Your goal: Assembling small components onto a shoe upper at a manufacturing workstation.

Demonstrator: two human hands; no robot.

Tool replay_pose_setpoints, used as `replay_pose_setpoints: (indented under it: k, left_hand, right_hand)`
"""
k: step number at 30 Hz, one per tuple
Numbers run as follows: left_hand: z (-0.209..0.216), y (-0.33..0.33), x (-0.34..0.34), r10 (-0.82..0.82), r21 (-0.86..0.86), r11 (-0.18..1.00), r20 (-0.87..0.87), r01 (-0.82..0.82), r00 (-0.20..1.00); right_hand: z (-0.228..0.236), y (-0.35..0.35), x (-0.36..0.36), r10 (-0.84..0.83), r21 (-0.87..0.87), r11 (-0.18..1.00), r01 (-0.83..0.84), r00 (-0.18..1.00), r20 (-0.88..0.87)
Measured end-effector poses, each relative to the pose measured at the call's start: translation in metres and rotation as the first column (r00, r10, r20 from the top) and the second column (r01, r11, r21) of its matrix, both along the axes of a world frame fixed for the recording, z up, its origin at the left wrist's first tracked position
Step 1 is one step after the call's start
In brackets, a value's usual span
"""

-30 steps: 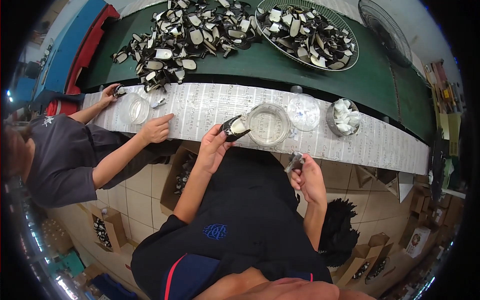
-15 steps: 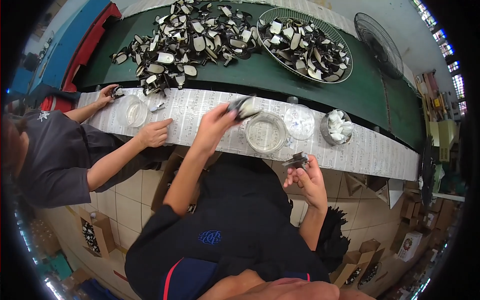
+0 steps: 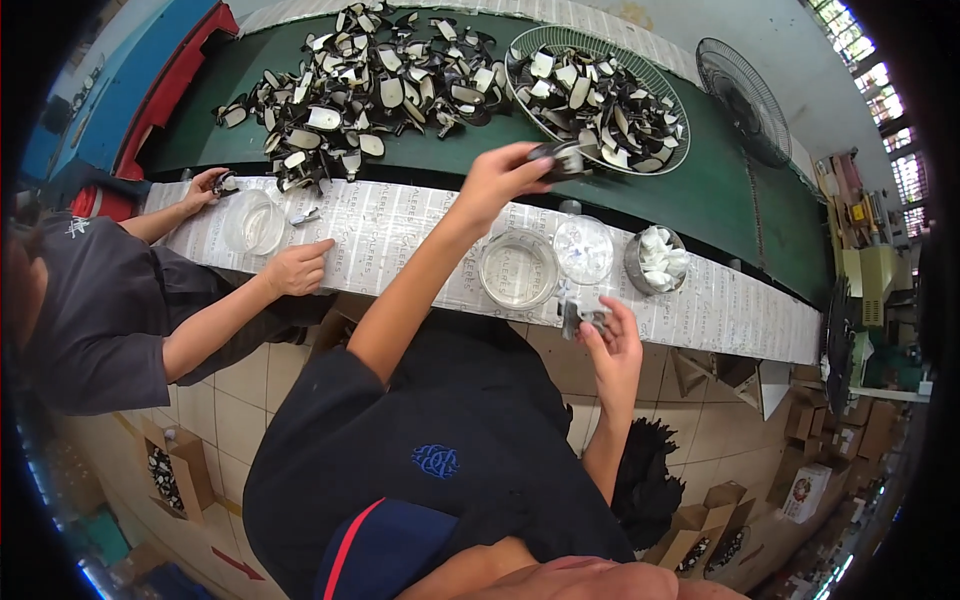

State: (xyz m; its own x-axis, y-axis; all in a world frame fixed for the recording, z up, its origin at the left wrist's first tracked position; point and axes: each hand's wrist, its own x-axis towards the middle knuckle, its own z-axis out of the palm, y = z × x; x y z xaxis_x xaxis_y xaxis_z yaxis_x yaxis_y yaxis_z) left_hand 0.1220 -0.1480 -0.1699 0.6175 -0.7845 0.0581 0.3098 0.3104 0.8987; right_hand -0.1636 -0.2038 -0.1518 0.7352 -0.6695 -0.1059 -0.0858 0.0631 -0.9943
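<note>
My left hand [image 3: 500, 182] reaches out over the strip's far edge, beside the wire basket [image 3: 682, 160]. Its fingers are closed on a black piece with a pale pad [image 3: 567, 160], blurred by motion. The basket is heaped with similar pieces [image 3: 580, 95]. Nearer to me, my right hand [image 3: 615, 350] is by the strip's front edge, its thumb and a finger holding a small dark grey clip-like piece [image 3: 572, 320]. A round clear dish [image 3: 519, 270] stands just left of that hand. Beyond it are a clear shallow dish [image 3: 583, 250] and a tin of white wads [image 3: 661, 262].
A large heap of black-and-pale pieces [image 3: 370, 90] covers the green table [image 3: 450, 155]. At left, a co-worker's hands [image 3: 298, 270] rest by another clear dish [image 3: 255, 225]. A fan [image 3: 742, 100] stands beyond the basket. Boxes [image 3: 185, 475] sit on the floor.
My left hand has moved forward and right with the black piece, from above the strip to the basket's edge. My right hand stays near the strip's front edge, still with the grey piece.
</note>
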Motion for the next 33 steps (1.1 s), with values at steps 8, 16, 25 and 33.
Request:
replay_pose_setpoints:
  k: [8, 16, 25, 33]
  left_hand:
    - [-0.027, 0.045, 0.001, 0.179, 0.044, 0.983, -0.089, -0.176, 0.980]
    - [0.070, -0.177, 0.053, -0.002, -0.076, 0.996, 0.537, 0.050, 0.843]
    - [0.002, -0.132, 0.064, 0.365, -0.248, 0.920, 0.824, -0.302, 0.434]
    - [-0.077, 0.086, 0.035, 0.469, 0.224, 0.827, 0.231, -0.516, 0.852]
  right_hand:
    - [-0.006, -0.017, 0.066, 0.163, -0.247, 0.952, -0.178, 0.983, -0.083]
    - [-0.019, -0.006, 0.050, 0.097, -0.205, 0.971, -0.121, 0.988, -0.124]
    - [-0.002, -0.022, 0.066, 0.090, -0.548, 0.809, -0.215, 0.965, -0.246]
    - [-0.007, -0.013, 0.112, 0.229, -0.707, 0.573, -0.415, 0.909, -0.348]
